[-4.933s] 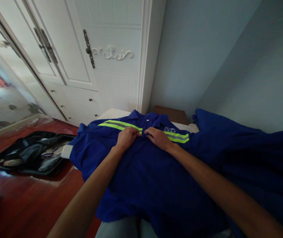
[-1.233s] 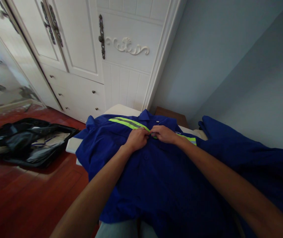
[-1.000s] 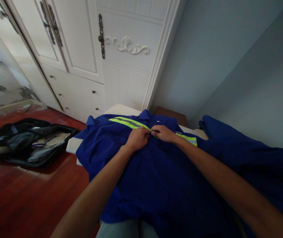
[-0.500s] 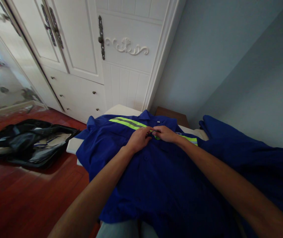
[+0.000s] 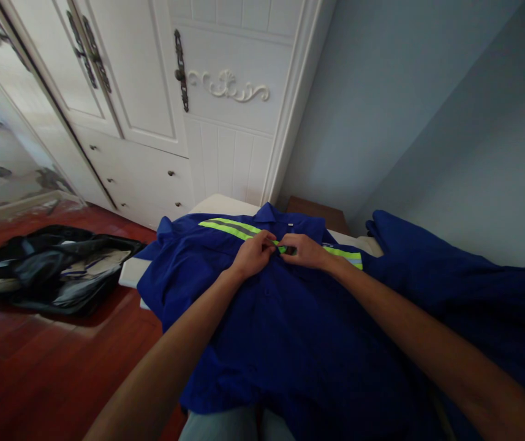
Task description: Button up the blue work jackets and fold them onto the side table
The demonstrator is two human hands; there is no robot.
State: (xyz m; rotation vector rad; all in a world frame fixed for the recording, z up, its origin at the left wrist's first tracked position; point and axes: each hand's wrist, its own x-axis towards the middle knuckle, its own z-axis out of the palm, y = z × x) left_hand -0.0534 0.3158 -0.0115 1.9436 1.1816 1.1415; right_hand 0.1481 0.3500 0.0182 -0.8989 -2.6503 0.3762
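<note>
A blue shirt [image 5: 262,324] with a yellow-green and grey reflective stripe [image 5: 230,227] across its chest lies spread out before me, its collar at the far side. At the middle of the chest, my left hand [image 5: 256,252] pinches the shirt's front edge by the stripe. Close beside it on the right, my right hand [image 5: 299,250] has its fingers closed on the same front, thumb and forefinger at the stripe. A small gap separates the fingertips of the two hands. Any button between them is too small to make out.
Under the shirt shows a white surface [image 5: 130,272]. More blue cloth [image 5: 432,263] is heaped at the right. An open black suitcase [image 5: 92,291] with clothes lies on the red floor [image 5: 60,361] at the left. A white wardrobe [image 5: 230,147] and a brown box-like piece [image 5: 320,214] stand behind.
The view has shifted slightly. My fingers have changed their hold on the shirt's front, and more green stripe shows between them. The shirt lies as before.
</note>
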